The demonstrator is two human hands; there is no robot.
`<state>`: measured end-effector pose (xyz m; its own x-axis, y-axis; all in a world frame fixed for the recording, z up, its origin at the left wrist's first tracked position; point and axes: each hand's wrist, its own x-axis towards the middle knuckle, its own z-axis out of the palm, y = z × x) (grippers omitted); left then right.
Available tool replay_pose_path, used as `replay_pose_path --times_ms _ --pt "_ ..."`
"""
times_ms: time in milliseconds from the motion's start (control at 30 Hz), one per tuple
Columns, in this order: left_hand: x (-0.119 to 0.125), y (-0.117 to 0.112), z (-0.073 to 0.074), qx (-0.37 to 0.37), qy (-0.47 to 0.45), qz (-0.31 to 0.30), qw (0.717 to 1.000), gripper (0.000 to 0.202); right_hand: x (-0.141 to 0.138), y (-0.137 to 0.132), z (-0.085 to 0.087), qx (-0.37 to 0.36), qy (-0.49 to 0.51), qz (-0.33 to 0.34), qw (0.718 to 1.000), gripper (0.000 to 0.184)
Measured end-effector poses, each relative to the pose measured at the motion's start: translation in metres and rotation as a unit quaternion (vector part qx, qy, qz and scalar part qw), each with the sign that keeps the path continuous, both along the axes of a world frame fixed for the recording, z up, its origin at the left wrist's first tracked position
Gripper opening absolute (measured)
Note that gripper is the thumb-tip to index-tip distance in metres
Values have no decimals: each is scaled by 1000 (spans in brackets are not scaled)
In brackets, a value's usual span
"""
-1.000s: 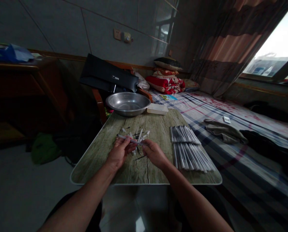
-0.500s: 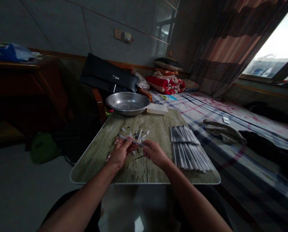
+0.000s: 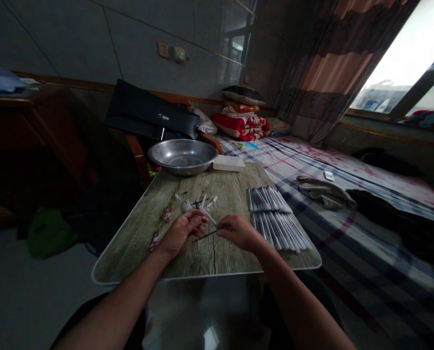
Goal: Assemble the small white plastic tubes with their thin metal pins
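Note:
My left hand (image 3: 182, 232) is closed around a thin white pen tube (image 3: 208, 215) that points up and away from it. My right hand (image 3: 238, 232) pinches a thin dark refill (image 3: 204, 236) lying low over the table, its tip near my left hand. Both hands hover above the wood-grain table (image 3: 234, 189). Just beyond them lie several loose white pen parts (image 3: 198, 201). To the right of my right hand, two stacked rows of finished white pens (image 3: 275, 216) lie side by side.
A steel basin (image 3: 182, 156) and a flat white box (image 3: 228, 163) stand at the table's far edge. A black monitor (image 3: 147, 113) leans behind on a chair. A striped bed (image 3: 348, 204) with clothes runs along the right. Folded bedding (image 3: 240, 124) is stacked by the curtain.
The view has shifted so everything sits further left. The white tube, held level between both hands before, now tilts up from my left hand, and my right hand has dropped to a dark refill.

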<state>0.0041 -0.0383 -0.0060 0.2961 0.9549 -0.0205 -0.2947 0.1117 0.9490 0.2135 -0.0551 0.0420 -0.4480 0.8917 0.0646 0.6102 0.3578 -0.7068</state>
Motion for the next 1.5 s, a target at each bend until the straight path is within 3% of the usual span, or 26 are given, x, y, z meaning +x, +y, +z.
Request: replay_pose_path --times_ms 133,267,367,500,667,967,1100,1200,1367,1500 --pt "-7 6 -1 -21 3 22 1000 33 55 -6 21 -2 -33 -86 996 25" --pt "-12 7 -3 -30 5 33 999 33 121 -17 35 54 -171 -178 968 24" --pt "-14 7 -4 -32 12 41 999 33 154 -25 33 -13 -252 -210 945 19" --pt "-14 10 -8 -32 15 46 998 33 170 -30 25 -94 -282 -246 923 17" --pt "-13 13 -9 -38 14 51 998 33 171 -31 17 -164 -273 -280 906 17" --pt "-13 12 -6 -42 -3 62 997 31 165 -23 9 -179 -285 -300 893 13" --pt "-15 13 -3 -46 -21 97 994 32 166 -22 11 -133 -317 -287 894 6" --pt "-19 16 -3 -44 -34 143 988 32 163 -22 18 -50 -338 -259 904 10" --pt "-26 25 -7 -59 -68 215 972 28 125 -19 31 52 -278 -198 938 17" --pt "-30 31 -10 -61 -89 248 963 28 72 -12 27 50 -202 -102 973 14"
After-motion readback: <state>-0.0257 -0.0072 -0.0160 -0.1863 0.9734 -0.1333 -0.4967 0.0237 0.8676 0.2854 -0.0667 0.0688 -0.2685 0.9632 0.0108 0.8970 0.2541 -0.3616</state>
